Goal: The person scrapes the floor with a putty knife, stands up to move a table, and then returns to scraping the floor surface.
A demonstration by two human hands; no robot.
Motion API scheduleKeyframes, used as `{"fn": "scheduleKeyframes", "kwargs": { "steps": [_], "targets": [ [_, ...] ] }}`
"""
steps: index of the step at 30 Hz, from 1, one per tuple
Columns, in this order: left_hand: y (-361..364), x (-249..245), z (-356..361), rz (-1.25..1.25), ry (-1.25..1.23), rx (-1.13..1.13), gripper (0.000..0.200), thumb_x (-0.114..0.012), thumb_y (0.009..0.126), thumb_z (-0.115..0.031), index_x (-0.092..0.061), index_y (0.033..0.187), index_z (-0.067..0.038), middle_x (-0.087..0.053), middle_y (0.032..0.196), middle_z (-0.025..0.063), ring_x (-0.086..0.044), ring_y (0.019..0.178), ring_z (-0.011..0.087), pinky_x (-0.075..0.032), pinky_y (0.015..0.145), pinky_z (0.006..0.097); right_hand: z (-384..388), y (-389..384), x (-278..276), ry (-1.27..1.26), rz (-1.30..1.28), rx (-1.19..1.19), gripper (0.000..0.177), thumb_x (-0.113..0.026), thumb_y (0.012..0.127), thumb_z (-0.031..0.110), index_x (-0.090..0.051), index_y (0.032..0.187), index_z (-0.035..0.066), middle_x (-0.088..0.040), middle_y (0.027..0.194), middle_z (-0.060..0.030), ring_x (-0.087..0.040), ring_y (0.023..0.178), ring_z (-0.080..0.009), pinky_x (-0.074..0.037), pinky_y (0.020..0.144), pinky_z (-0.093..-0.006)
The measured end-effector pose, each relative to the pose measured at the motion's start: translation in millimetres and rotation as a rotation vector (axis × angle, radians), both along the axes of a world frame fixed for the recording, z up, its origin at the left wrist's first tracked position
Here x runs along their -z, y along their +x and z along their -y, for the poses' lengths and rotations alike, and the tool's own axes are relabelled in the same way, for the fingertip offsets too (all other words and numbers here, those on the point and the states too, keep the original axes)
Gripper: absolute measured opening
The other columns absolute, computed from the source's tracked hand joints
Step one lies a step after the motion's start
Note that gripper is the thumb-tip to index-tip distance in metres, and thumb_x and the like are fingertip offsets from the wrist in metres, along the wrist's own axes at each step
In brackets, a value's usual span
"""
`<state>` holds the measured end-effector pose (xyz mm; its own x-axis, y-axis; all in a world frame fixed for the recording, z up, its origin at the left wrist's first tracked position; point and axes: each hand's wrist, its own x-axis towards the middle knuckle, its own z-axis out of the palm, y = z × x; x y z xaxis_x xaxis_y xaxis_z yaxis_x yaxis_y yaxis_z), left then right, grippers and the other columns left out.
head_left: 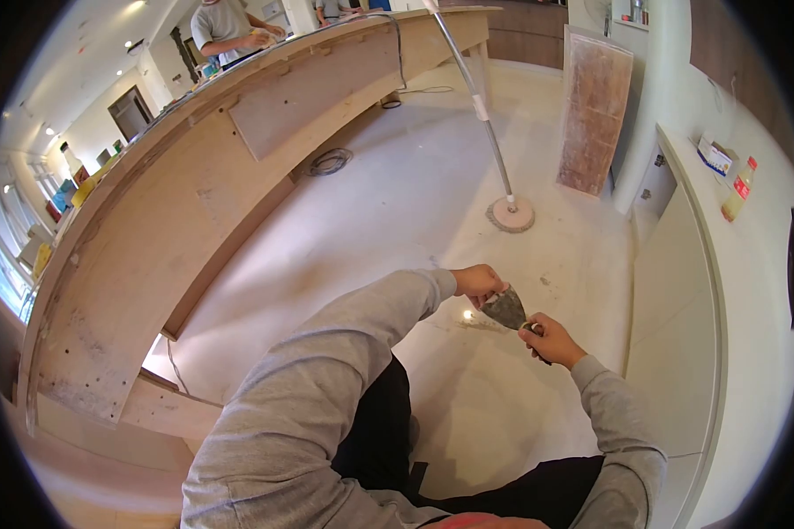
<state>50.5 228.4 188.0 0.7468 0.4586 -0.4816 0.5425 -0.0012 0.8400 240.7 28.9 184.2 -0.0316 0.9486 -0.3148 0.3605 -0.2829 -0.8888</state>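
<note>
My right hand [551, 339] is closed around the dark handle of a putty knife [505, 309]. The wide grey blade of the knife points up and to the left, above the floor. At the blade's far edge my left hand [479, 284] is closed, its fingertips against the metal. Something small and pale shows at those fingertips, too small to name. Below the blade, a rough patch [483, 324] with a bright spot of light marks the pale floor [370, 203].
A mop [510, 214] with a round head stands ahead on the floor. A curved wooden counter [185, 212] runs along the left, a coiled cable [329, 161] beside it. A brown panel [594, 110] leans at the back right. A bottle [739, 189] stands on the right-hand white counter [750, 264].
</note>
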Motion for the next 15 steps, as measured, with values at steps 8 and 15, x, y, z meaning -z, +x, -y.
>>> {"fn": "scheduleKeyframes", "kwargs": {
  "steps": [8, 15],
  "targets": [
    [2.6, 2.3, 5.2, 0.085, 0.082, 0.002, 0.024, -0.061, 0.093, -0.028, -0.066, 0.101, -0.005, -0.065, 0.080, 0.0047, -0.064, 0.064, 0.0137, -0.058, 0.062, 0.0317, -5.3, 0.3, 20.5, -0.047, -0.025, -0.030, 0.038, -0.068, 0.090, 0.030, -0.055, 0.111, 0.002, -0.061, 0.074, -0.0060, -0.058, 0.057, -0.0130, -0.048, 0.053, -0.0288],
    [-0.5, 0.4, -0.1, 0.161, 0.008, 0.067, 0.019, -0.065, 0.089, -0.017, -0.067, 0.103, -0.005, -0.066, 0.080, 0.0025, -0.065, 0.070, 0.0120, -0.059, 0.064, 0.0298, -14.8, 1.9, 36.9, 0.023, 0.118, -0.058, 0.041, -0.070, 0.088, 0.031, -0.056, 0.112, 0.001, -0.063, 0.076, -0.0077, -0.060, 0.060, -0.0139, -0.049, 0.055, -0.0291]
  ]
}}
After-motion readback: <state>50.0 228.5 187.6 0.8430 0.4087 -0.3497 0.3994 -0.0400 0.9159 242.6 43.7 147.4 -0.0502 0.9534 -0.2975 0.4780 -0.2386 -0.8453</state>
